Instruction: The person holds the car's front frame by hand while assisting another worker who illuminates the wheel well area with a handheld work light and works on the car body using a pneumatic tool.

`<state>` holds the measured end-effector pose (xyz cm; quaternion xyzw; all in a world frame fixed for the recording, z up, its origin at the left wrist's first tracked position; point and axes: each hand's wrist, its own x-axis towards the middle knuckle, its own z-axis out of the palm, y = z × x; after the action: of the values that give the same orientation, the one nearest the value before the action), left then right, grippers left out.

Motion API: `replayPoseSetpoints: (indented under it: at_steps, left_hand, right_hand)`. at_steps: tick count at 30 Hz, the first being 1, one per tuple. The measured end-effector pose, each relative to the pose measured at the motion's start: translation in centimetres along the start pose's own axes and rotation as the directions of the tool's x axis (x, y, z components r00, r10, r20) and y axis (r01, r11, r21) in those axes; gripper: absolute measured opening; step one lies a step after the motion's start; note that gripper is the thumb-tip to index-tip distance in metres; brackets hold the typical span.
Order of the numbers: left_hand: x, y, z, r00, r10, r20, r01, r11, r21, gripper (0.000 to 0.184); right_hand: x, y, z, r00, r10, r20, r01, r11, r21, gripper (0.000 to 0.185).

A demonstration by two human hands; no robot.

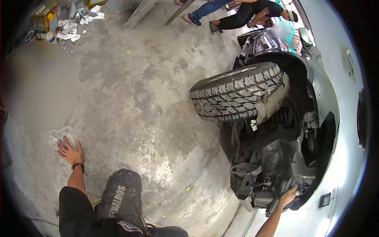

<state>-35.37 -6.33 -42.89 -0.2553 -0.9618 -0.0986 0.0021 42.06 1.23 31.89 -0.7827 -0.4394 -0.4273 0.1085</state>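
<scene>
My left hand (71,153) lies flat on the concrete floor (158,79) at the lower left, fingers spread, a dark band round its wrist. At the lower right my right hand (289,196) reaches into the exposed front end of a light-coloured vehicle (342,154). Its fingers are bent together at a small part near the body edge; what they grip is hidden. Beside that hand are a finned radiator-like part (262,204) and dark brackets (245,173). A muddy, chunky-treaded tire (237,93) sits in the wheel arch above, turned outward.
My dark trouser leg (122,193) with pale lettering is at the bottom. Metal tins (44,19) and crumpled white paper (69,29) lie at the upper left. Two people (244,14) are at the top, near the vehicle's far side. A blurred patch covers the left side.
</scene>
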Motion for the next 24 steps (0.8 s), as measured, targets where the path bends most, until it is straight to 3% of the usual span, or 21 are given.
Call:
replayPoseSetpoints:
  at_steps: [1, 4, 7, 11, 14, 15, 17, 18, 19, 20, 21, 22, 24]
  left_hand:
    - [0.0, 0.0, -0.2, 1.0, -0.012, 0.026, 0.011, 1.0, 0.014, 0.081]
    - [0.4, 0.8, -1.4, 0.992, -0.05, 0.119, 0.044, 0.998, 0.051, 0.083]
    - [0.7, 1.8, -4.4, 0.972, -0.08, 0.222, 0.062, 0.995, 0.084, 0.085]
    - [0.8, 1.7, -6.4, 0.951, -0.052, 0.306, 0.054, 0.999, 0.004, 0.091]
    - [2.1, -0.8, -5.9, 0.925, 0.042, 0.379, 0.001, 0.994, -0.112, 0.093]
    - [2.4, -2.4, -5.8, 0.912, 0.08, 0.402, -0.022, 0.989, -0.149, 0.094]
    - [0.3, -4.6, -8.2, 0.883, 0.241, 0.402, -0.187, 0.968, -0.17, 0.091]
    - [-1.3, -5.7, -10.2, 0.824, 0.358, 0.439, -0.256, 0.927, -0.276, 0.087]
    - [-2.8, -8.2, -9.2, 0.782, 0.473, 0.406, -0.324, 0.865, -0.383, 0.084]
    - [-5.1, -9.3, -12.4, 0.686, 0.507, 0.522, -0.333, 0.857, -0.394, 0.08]
    - [-7.8, -11.4, -12.7, 0.661, 0.503, 0.557, -0.277, 0.853, -0.442, 0.077]
    - [-9.1, -15.0, -9.9, 0.533, 0.51, 0.675, -0.333, 0.86, -0.387, 0.075]
    - [-13.1, -18.7, -13.4, 0.199, 0.48, 0.855, -0.617, 0.738, -0.271, 0.059]
  right_hand:
    - [0.2, 0.0, -0.2, 0.999, -0.001, 0.036, 0.004, 0.995, -0.097, 0.067]
    - [-0.4, -1.4, 0.4, 0.973, -0.133, -0.19, 0.137, 0.991, 0.008, 0.068]
    - [-0.9, -4.1, -1.7, 0.998, 0.037, 0.05, -0.039, 0.998, 0.044, 0.07]
    - [-1.0, -4.1, -0.2, 0.998, 0.014, -0.069, -0.005, 0.991, 0.136, 0.074]
    - [-1.5, -5.2, -0.7, 0.989, -0.024, -0.149, 0.041, 0.993, 0.112, 0.067]
    - [-1.9, -6.4, -1.7, 0.995, 0.014, -0.104, -0.008, 0.998, 0.057, 0.068]
    - [-2.2, -6.4, -1.4, 0.988, 0.011, -0.153, 0.005, 0.994, 0.106, 0.07]
    - [-2.4, -7.2, -2.3, 0.992, 0.057, -0.11, -0.043, 0.991, 0.128, 0.068]
    - [-2.2, -6.6, -1.4, 0.985, 0.03, -0.169, -0.009, 0.992, 0.124, 0.066]
    - [-2.0, -6.0, -0.3, 0.974, 0.001, -0.225, 0.025, 0.993, 0.115, 0.064]
    - [-2.2, -6.2, -0.7, 0.976, 0.021, -0.218, 0.007, 0.992, 0.126, 0.062]
    - [-2.4, -6.7, -1.2, 0.977, 0.033, -0.21, -0.004, 0.991, 0.136, 0.06]
    - [-2.4, -6.8, -1.3, 0.971, 0.021, -0.236, 0.016, 0.988, 0.151, 0.054]
